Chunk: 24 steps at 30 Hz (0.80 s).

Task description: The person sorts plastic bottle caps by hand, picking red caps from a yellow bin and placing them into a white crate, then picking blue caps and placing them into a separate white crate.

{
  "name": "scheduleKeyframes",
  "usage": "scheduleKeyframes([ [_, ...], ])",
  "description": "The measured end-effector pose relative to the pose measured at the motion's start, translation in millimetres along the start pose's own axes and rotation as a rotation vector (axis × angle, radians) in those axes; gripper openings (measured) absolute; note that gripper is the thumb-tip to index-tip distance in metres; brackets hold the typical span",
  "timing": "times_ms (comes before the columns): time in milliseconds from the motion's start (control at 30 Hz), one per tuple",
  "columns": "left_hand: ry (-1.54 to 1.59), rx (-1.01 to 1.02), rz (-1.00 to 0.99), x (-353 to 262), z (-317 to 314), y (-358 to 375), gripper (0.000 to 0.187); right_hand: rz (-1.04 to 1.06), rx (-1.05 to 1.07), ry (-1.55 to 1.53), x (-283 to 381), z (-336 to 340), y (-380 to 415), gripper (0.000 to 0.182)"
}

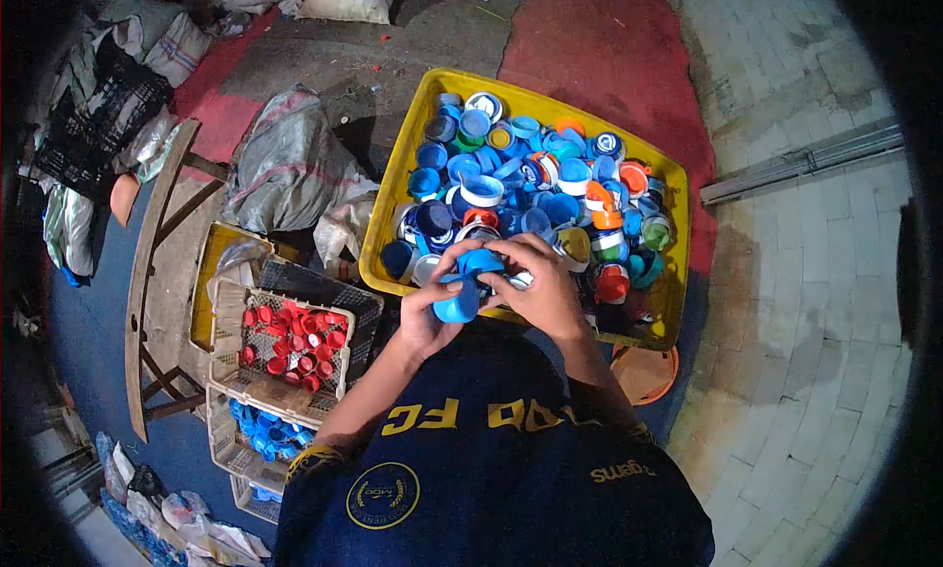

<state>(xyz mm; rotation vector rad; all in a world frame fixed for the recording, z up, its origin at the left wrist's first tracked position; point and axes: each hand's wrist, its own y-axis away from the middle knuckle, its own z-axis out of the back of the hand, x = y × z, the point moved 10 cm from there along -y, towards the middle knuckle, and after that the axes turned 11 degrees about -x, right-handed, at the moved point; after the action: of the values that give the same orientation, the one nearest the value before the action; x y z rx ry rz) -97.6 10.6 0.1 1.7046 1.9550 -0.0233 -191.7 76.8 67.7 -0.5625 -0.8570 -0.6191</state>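
Observation:
Both hands are held together over the near edge of a yellow crate [396,223] heaped with plastic caps, mostly blue, some orange, white and green. My left hand [424,324] is closed around blue plastic caps [456,307], one facing down toward my chest. My right hand [543,290] closes its fingertips on the upper blue cap, against the left hand's fingers. Something pale shows under the right fingers, too hidden to name. Just beyond my fingers lie a red cap [480,217] and a wide blue cap [482,188] in the heap.
Stacked cream baskets stand at left, the top basket [226,356] holding red caps [295,341] and a lower one blue caps [263,432]. Behind them are a grey sack [285,164] and a wooden frame [147,272]. An orange-rimmed container [643,376] sits by my right arm.

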Motion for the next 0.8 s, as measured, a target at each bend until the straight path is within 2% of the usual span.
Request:
scheduleKeyframes([
  [133,0.059,0.027,-0.006,3,1,1,0.064,-0.017,-0.022,-0.050,-7,2,6,0.038],
  [200,0.167,-0.003,0.017,3,0,3,0.065,-0.031,-0.033,-0.080,-8,4,7,0.037],
  [300,0.276,-0.062,0.019,0,-1,7,0.069,0.057,-0.128,-0.087,-1,16,9,0.038],
  [367,0.347,-0.060,0.023,-1,1,7,0.071,0.002,-0.120,-0.152,-6,16,13,0.040],
  [433,0.349,-0.033,0.022,-1,1,8,0.074,-0.003,-0.138,-0.235,-1,18,14,0.040],
  [567,0.311,0.004,0.019,-1,-6,10,0.082,0.108,-0.066,-0.135,19,18,12,0.039],
  [633,0.320,0.008,0.026,-1,-9,12,0.086,0.097,-0.072,-0.086,16,17,12,0.040],
  [767,0.161,0.034,0.059,7,-9,15,0.092,0.068,-0.065,-0.025,13,18,18,0.040],
  [800,0.126,0.055,0.076,10,-6,15,0.093,0.119,-0.100,-0.012,16,22,20,0.038],
])
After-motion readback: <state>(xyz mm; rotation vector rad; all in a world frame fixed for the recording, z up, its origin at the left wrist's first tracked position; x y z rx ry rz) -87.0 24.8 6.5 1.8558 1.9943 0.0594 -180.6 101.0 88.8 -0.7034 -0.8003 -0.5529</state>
